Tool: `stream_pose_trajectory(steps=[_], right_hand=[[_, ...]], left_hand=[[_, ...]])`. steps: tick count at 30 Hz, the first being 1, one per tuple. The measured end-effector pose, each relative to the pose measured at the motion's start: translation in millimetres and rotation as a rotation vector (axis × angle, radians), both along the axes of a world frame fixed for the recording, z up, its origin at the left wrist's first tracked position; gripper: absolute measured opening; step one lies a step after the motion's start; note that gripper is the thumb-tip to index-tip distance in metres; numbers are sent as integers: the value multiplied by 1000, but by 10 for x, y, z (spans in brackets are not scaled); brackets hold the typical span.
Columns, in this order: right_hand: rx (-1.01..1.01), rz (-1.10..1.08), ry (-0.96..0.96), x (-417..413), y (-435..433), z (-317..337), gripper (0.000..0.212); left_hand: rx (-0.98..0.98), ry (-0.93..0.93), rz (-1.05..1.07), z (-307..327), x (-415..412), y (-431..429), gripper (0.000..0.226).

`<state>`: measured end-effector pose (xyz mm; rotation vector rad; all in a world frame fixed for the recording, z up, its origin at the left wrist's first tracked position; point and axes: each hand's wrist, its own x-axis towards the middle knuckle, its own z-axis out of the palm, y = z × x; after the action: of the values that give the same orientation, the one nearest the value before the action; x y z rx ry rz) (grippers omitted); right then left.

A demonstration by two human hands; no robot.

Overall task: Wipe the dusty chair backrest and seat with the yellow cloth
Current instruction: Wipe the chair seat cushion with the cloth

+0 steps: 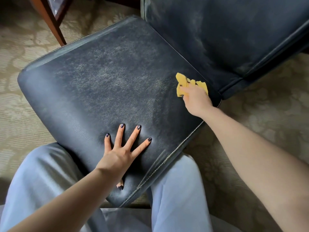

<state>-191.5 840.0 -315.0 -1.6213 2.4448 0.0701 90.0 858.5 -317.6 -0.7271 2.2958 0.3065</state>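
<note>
The dark blue leather chair seat (103, 84) fills the middle of the head view, with pale dust across its centre. Its backrest (217, 36) rises at the upper right, streaked with dust. My right hand (195, 99) grips the crumpled yellow cloth (183, 82) and presses it on the seat's far right corner, close to where seat and backrest meet. My left hand (123, 148) lies flat on the near part of the seat, fingers spread wide and straight.
My legs in light blue trousers (177, 190) stand against the seat's near edge. A brown wooden furniture leg (53, 24) stands at the upper left. Patterned beige carpet (260, 106) surrounds the chair.
</note>
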Motion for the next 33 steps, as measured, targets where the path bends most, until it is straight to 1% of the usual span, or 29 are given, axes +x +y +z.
stream_pose_trajectory(steps=[5,9,14,15,18,20,22,24,27,29,33], right_hand=[[20,85,-111,428,341,48,36],[30,106,-187,725,570,66,38],[-20,172,-251,999,860,-34,39],[-27,182,-235,1022,890,-68,39],[-96,228,-68,995,893,-170,35],[-156,251,5,908,846,-236,33],[-182,270,31,799,750,-274,29],[-205,241,36,685,606,-279,24],[-107,165,34,519,311,-209,33],[-47,128,42,386,136,-182,28],[-27,55,68,222,-117,-126,20]], left_hand=[[7,-1,3,34,-9,0,155],[3,-10,7,38,-11,3,155],[4,-20,20,35,-19,3,155],[3,-22,18,32,-22,2,155],[-6,-19,13,22,-18,4,155],[-17,-12,1,18,-12,4,155],[-21,-9,-5,8,-8,6,155],[-27,-9,-9,1,-8,5,156],[-28,-3,-14,-5,-7,1,156],[-24,-2,-13,-9,-2,6,157],[-23,4,-11,-25,-3,7,160]])
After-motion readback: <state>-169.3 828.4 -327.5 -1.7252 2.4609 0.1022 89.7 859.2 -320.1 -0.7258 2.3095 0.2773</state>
